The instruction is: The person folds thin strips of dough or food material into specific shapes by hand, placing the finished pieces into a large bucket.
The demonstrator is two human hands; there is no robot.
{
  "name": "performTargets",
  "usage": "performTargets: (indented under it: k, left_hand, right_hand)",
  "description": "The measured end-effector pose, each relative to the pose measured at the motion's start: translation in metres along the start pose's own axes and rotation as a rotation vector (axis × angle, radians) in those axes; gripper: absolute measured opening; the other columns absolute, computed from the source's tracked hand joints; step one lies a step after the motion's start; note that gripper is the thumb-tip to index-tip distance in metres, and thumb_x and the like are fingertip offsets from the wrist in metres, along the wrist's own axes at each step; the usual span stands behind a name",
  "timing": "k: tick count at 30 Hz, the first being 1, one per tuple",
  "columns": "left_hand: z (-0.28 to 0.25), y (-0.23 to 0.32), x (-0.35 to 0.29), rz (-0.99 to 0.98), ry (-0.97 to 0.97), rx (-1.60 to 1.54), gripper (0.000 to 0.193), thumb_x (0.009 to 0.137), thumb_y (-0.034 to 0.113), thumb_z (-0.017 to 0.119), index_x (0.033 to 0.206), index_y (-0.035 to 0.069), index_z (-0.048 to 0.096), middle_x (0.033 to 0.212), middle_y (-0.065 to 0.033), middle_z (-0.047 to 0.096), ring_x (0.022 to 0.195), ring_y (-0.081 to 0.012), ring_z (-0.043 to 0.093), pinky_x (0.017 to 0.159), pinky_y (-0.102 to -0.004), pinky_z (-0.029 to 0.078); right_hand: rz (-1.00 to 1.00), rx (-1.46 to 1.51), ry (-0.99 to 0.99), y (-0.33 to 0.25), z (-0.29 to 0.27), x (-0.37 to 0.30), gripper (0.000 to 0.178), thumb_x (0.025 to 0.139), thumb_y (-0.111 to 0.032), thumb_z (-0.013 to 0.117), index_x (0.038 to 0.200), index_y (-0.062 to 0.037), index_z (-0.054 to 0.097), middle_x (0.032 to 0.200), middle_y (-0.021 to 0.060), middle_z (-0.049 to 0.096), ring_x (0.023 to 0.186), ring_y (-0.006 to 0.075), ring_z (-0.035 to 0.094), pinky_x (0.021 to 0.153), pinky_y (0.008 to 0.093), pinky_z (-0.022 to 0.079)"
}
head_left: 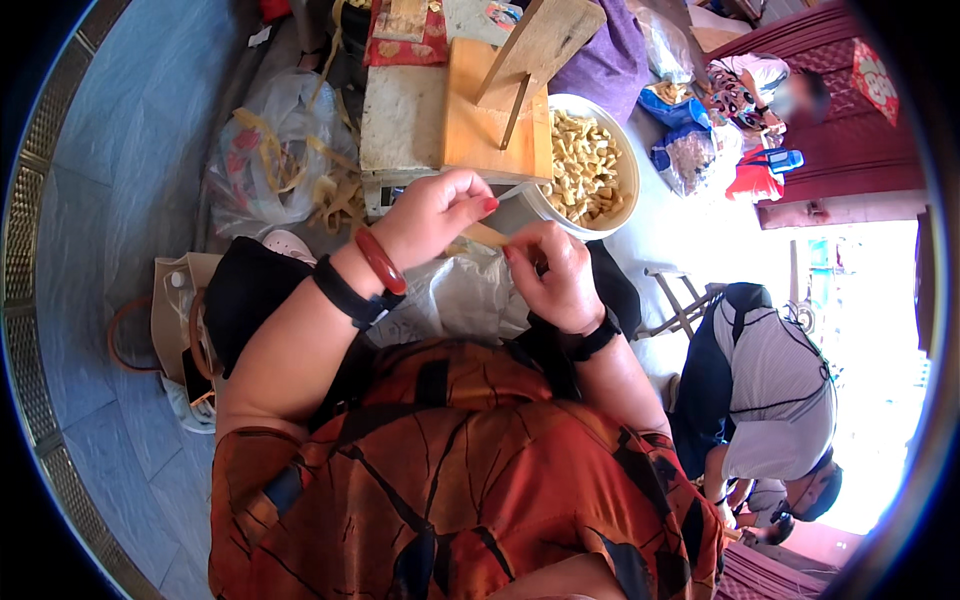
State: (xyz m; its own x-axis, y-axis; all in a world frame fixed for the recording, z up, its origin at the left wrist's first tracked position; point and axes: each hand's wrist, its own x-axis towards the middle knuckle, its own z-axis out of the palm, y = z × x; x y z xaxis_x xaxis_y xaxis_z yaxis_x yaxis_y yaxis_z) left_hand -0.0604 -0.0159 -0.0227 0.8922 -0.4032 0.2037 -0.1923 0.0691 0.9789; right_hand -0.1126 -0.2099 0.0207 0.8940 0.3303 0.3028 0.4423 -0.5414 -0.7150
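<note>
My right hand [556, 278] pinches a thin, flat tan strip [484, 235] between thumb and fingers. The strip slants up and left from those fingers toward my left hand [437, 212], where its far end is lost from sight. The thumb and fingers of my left hand are pressed together; what they hold, if anything, is hidden. Just beyond both hands stands a wooden board [459, 105] carrying a slanted upright plank [540, 45] and a thin rod [515, 112]. A white tub [632, 190] full of small tan folded pieces [583, 165] is right of the board.
The board rests on a worn white table [402, 125]. Left of it, a clear plastic bag [262, 165] and loose tan strips [338, 197] lie on the floor. A beige tote bag [170, 325] stands near my left arm. Other people [780, 390] are at the right.
</note>
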Motion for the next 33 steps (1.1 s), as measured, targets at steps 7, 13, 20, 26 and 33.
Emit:
performTargets:
  k: [7,13,20,26,33]
  left_hand:
    - [-0.029,0.011,0.037,-0.383,-0.098,0.121,0.026,0.098,0.023,0.053,0.081,0.005,0.056,0.060,0.0033,0.048,0.054,-0.0038,0.043,0.049,-0.0213,0.035]
    - [-0.024,-0.016,0.077,0.030,0.315,0.554,0.022,0.095,0.020,0.054,0.083,0.001,0.055,0.063,-0.0078,0.054,0.056,-0.0214,0.052,0.055,-0.0327,0.043]
    - [-0.022,0.002,0.058,-0.072,0.327,0.330,0.016,0.094,0.015,0.058,0.084,0.004,0.052,0.068,-0.0027,0.053,0.067,-0.0139,0.057,0.064,-0.0300,0.046]
    - [0.006,-0.002,0.017,-0.250,0.114,-0.433,0.012,0.088,0.006,0.064,0.097,0.010,0.056,0.082,0.0057,0.056,0.074,-0.0021,0.050,0.068,-0.0174,0.040]
    - [0.031,-0.014,-0.001,-0.069,-0.226,-0.093,0.013,0.094,0.014,0.058,0.088,0.003,0.056,0.080,0.0012,0.054,0.075,-0.0070,0.049,0.070,-0.0229,0.044]
  right_hand:
    - [-0.145,-0.248,0.122,0.038,-0.013,0.040,0.014,0.078,0.003,0.062,0.089,-0.0037,0.056,0.077,0.0125,0.059,0.068,0.0317,0.060,0.061,0.0377,0.049]
    - [-0.058,-0.260,0.222,0.059,-0.007,0.090,0.007,0.083,-0.003,0.062,0.088,-0.0051,0.058,0.082,0.0130,0.060,0.066,0.0312,0.060,0.059,0.0389,0.049]
    - [0.291,0.104,0.252,0.111,-0.030,0.042,0.009,0.091,-0.008,0.059,0.099,-0.0029,0.057,0.091,0.0079,0.062,0.076,0.0201,0.061,0.069,0.0303,0.050]
    - [0.516,0.737,0.144,0.067,-0.019,-0.004,0.020,0.094,-0.002,0.055,0.114,-0.0008,0.052,0.101,0.0056,0.063,0.083,0.0109,0.060,0.073,0.0222,0.047]
    - [0.176,0.231,0.026,0.030,-0.008,-0.024,0.032,0.075,0.005,0.074,0.102,-0.0025,0.058,0.093,0.0025,0.062,0.080,0.0106,0.058,0.072,0.0229,0.048]
